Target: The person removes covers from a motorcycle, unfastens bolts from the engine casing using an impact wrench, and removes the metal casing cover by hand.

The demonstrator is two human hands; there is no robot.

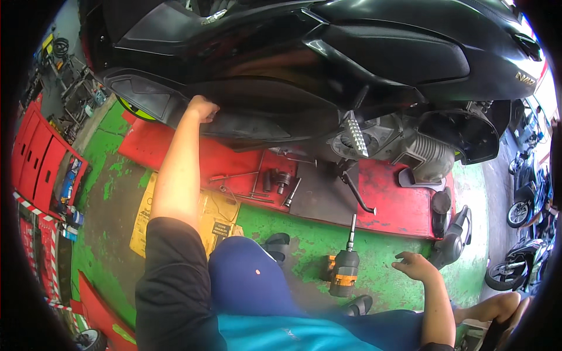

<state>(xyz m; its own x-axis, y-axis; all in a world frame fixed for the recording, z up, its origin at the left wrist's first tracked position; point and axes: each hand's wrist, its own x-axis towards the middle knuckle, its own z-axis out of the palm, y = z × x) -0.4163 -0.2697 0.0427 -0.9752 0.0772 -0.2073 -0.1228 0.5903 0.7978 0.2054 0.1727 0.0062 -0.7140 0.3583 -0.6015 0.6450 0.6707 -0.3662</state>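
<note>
A black scooter (263, 64) stands side-on before me on a red lift platform (386, 199). My left hand (203, 109) is closed at the edge of the scooter's footboard (246, 123); its fingertips are hidden, so anything in them cannot be made out. My right hand (417, 267) hovers low on the right, fingers apart and holding nothing. Just left of it, a black and yellow cordless impact wrench (344, 275) with a long socket pointing away is near my knees. A silver ribbed footpeg (356, 136) sticks out by the exposed engine casing (433, 155).
Sockets (281, 180) and a T-handle wrench (234, 175) lie on the platform beside a dark mat (325, 190). Yellow cardboard (225, 210) covers green floor. A grey scooter part (453, 240) lies right. Red cabinets (44, 152) stand left; another person's bare limb (492, 307) shows lower right.
</note>
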